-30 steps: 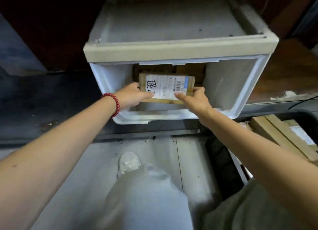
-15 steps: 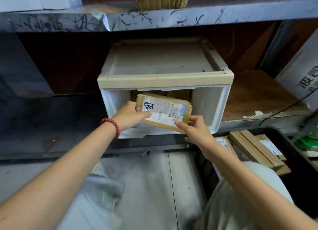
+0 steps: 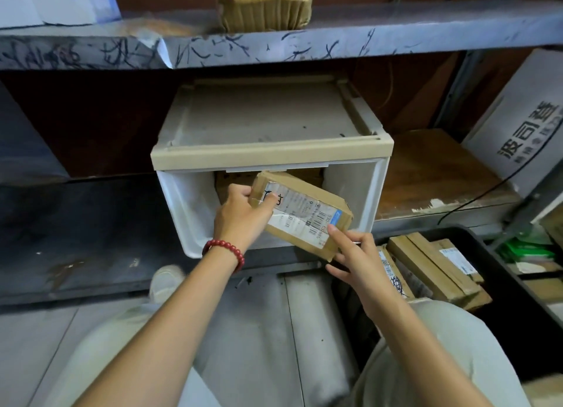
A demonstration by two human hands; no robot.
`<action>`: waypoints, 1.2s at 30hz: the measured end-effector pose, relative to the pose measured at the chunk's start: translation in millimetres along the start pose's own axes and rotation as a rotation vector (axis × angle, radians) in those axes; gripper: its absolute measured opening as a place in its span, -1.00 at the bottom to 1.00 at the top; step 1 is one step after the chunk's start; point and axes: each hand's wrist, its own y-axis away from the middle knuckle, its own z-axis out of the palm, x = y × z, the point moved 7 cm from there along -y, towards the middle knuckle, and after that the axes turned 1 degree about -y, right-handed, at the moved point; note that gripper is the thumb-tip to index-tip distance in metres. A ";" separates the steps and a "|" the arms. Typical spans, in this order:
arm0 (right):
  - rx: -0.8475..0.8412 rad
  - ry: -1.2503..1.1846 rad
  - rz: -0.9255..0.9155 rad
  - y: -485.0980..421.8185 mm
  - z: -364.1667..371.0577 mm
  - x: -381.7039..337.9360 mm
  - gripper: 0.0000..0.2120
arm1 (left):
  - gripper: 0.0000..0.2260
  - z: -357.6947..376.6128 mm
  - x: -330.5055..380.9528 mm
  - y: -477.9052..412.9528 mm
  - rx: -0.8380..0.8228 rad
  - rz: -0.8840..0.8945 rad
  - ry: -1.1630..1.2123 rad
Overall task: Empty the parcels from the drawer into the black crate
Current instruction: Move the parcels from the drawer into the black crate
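Brown cardboard parcel with a white label [image 3: 300,211] is held up in the air by both hands, out in front of the open drawer. It is tilted, with its high end at the left hand [image 3: 240,214] and its low end at the right hand [image 3: 356,260]. The left hand wraps its thumb and fingers round the high end. The right hand pinches the low corner. So both hands are clamped on this one parcel, and it lies right between them.

Just behind the hands is the white plastic drawer with a beige top [image 3: 182,211]. Deep inside it, behind the held parcel, more brown boxes [image 3: 225,184] show, so I think the job is not finished. Down and to the right of the right hand is the big black plastic crate [image 3: 515,324]. A few flat brown parcels [image 3: 432,266] lie in it already. I think the held parcel should go in there next. A red bead bracelet [image 3: 224,249] is on the left wrist.
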 end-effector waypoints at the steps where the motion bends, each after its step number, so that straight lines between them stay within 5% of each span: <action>1: 0.036 0.013 0.010 1.5 -4.7 1.1 -0.69 | -0.73 2.7 3.9 2.0 0.018 0.019 0.016; 13: 0.234 0.005 0.114 4.3 -33.7 9.7 -0.73 | -0.69 34.9 10.2 9.7 -0.051 0.114 0.087; 24: 0.227 -0.095 0.317 -18.4 -35.1 52.5 -0.63 | -0.63 47.9 38.5 46.8 -0.017 0.493 -0.241; 27: 0.217 -0.055 0.251 -21.8 -34.5 47.1 -0.66 | -0.70 44.0 26.9 47.9 -0.003 0.399 -0.158; 30: 0.216 0.098 0.092 -26.5 -34.8 33.9 -0.70 | -0.67 33.0 3.2 40.4 0.024 0.125 -0.039; 36: 0.017 0.384 -0.274 -8.9 -7.3 -2.7 -0.78 | -0.22 19.3 -53.5 21.6 0.116 -0.321 0.422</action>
